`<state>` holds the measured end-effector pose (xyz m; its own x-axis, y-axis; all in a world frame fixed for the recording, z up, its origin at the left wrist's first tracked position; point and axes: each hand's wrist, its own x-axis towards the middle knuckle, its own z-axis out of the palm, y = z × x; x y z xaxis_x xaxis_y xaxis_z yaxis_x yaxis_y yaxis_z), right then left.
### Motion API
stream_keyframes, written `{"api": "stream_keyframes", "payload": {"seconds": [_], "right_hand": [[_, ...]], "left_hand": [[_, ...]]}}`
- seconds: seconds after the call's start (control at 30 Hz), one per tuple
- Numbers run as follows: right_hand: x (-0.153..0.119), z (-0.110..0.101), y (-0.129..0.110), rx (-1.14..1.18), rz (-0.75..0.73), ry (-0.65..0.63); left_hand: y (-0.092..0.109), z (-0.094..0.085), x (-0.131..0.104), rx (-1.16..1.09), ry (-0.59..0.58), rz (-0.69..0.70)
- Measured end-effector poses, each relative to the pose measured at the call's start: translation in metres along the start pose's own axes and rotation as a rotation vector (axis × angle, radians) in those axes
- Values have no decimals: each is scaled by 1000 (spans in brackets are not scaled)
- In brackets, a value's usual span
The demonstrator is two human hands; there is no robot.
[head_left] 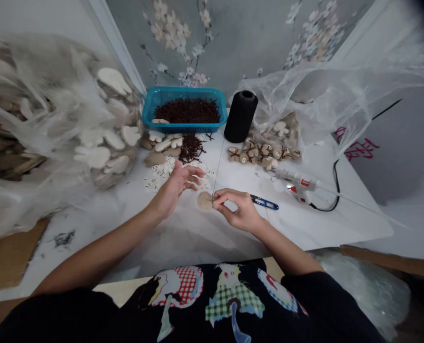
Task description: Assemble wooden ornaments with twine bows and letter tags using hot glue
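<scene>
My left hand (179, 186) is open, fingers spread, above a scatter of small white tags (158, 174). It holds nothing. My right hand (237, 207) is closed in a pinch at the right edge of a round beige fabric piece (205, 202). A thin dark line runs up from those fingertips; whether it is thread or the table seam I cannot tell. Just right of that hand lie blue-handled thread snips (267, 203), partly hidden behind it. Dark brown bows or ties (192, 146) are heaped beyond my left hand, beside loose beige and white plush pieces (162, 147).
At the back stands a blue basket (148, 107) of brown ties, with a black thread cone (241, 116) beside it. Finished-looking pieces with brown bows (258, 153) lie right of centre. A hot glue gun (300, 183) with its cord is at right. Plastic bags (69, 90) of plush pieces flank the table.
</scene>
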<state>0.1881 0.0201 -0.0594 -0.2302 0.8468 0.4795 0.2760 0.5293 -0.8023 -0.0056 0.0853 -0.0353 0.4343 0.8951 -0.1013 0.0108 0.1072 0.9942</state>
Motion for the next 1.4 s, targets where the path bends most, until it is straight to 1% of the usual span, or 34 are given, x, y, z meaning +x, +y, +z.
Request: {"api": "stream_keyframes", "payload": {"seconds": [0.07,0.1,0.13,0.17,0.23,0.3,0.33,0.37,0.4,0.47,0.53,0.6,0.63,0.7,0.8,0.87,0.9,0.97,1.07,1.17,1.27,1.4], "right_hand": [[-3,0,0,-17,-6,-23],[-5,1,0,-25,-5,-39],[-8,2,0,-29,-3,-61],[-12,4,0,-33,-6,-90],[-22,8,0,-42,-36,-162],[-31,9,-2,-54,-87,-238],[-35,7,-4,-53,-107,-256],[-37,4,-7,-46,-116,-250],[-37,0,-9,-36,-111,-213],[-30,-11,-14,-36,-70,-68],[-18,-20,-15,-93,-27,84],[-2,-23,-12,-170,-14,147],[5,-21,-9,-201,-20,139],[17,-14,-3,-244,-46,77],[27,-2,3,-292,-84,-21],[29,3,5,-289,-92,-32],[30,4,5,-278,-93,-21],[30,5,4,-263,-94,7],[29,4,4,-291,-105,7],[27,4,4,-319,-118,-33],[24,3,6,-337,-106,-56],[22,2,7,-312,-109,-93]], "left_hand": [[3,2,13,-67,-216,-225],[3,3,17,-103,-308,-305],[2,4,19,-145,-370,-358],[0,5,20,-197,-400,-387],[-3,6,19,-316,-388,-410],[-4,5,13,-401,-323,-431],[-5,4,9,-412,-294,-449],[-6,3,4,-400,-272,-467],[-8,2,-2,-371,-255,-478],[-13,0,-13,-282,-232,-464],[-18,-2,-24,-153,-211,-397],[-22,-3,-33,31,-203,-309],[-21,-4,-37,141,-200,-257],[-18,-4,-43,366,-182,-116],[-9,-4,-51,651,-195,168],[-5,-4,-54,803,-250,322],[-3,-4,-55,870,-274,377],[-2,-2,-56,982,-300,445],[-1,1,-53,1063,-306,521],[4,3,-50,1053,-322,568],[10,1,-45,1055,-344,590],[18,-6,-31,1113,-327,737]]}}
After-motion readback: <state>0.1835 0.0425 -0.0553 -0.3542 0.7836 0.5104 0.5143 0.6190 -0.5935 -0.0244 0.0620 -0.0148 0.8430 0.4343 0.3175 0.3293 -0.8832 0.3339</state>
